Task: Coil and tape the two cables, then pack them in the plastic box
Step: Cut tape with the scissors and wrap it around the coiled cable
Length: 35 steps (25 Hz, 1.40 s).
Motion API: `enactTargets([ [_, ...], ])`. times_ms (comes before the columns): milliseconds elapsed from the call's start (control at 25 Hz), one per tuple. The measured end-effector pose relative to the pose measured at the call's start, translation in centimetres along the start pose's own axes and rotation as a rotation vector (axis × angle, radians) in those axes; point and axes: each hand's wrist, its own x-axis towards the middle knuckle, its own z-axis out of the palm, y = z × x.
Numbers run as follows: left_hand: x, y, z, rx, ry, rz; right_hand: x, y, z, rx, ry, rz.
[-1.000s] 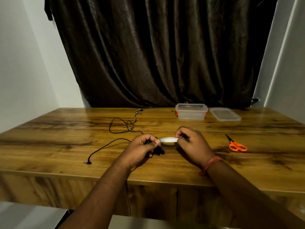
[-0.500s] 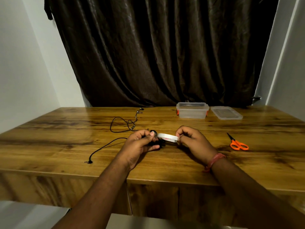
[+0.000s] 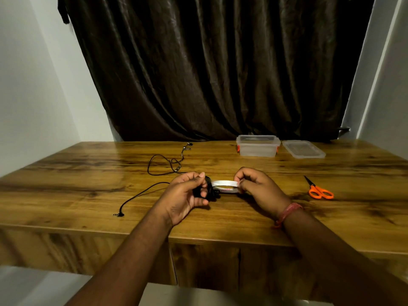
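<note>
- My left hand (image 3: 187, 193) grips the small black coiled cable (image 3: 209, 191); any slack and the coil springs loose.
- My right hand (image 3: 256, 186) pinches the white tape roll (image 3: 225, 186); its strip could stick to itself.

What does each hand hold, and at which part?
Left hand grips the coiled black cable around its bundle; right hand pinches the white tape roll at its right edge.

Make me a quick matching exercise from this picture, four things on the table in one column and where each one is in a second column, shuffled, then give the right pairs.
Things:
1. scissors
2. plastic box
3. lid
4. tape roll

Places:
A. flat on the table, just right of the box
B. held in the right hand
C. far side of the table, open
D. on the table, right of both hands

Pairs: 1-D, 2-C, 3-A, 4-B
</note>
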Motion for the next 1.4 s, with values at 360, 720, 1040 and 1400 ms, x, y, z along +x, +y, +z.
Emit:
enactTargets([
  [360,0.0,0.4,0.1,-0.167,0.053,0.002,0.1,0.2,0.0,-0.009,-0.039,-0.004],
  [720,-0.2,0.8,0.2,-0.195,0.121,0.051,0.1,0.2,-0.1,0.036,-0.04,0.024],
  [1040,0.2,0.5,-0.3,-0.166,0.144,0.083,0.0,0.2,0.0,-0.023,-0.041,0.003],
  [1400,0.4,-0.2,0.3,0.118,0.219,0.167,-0.3,-0.1,-0.1,-0.086,0.057,-0.087],
])
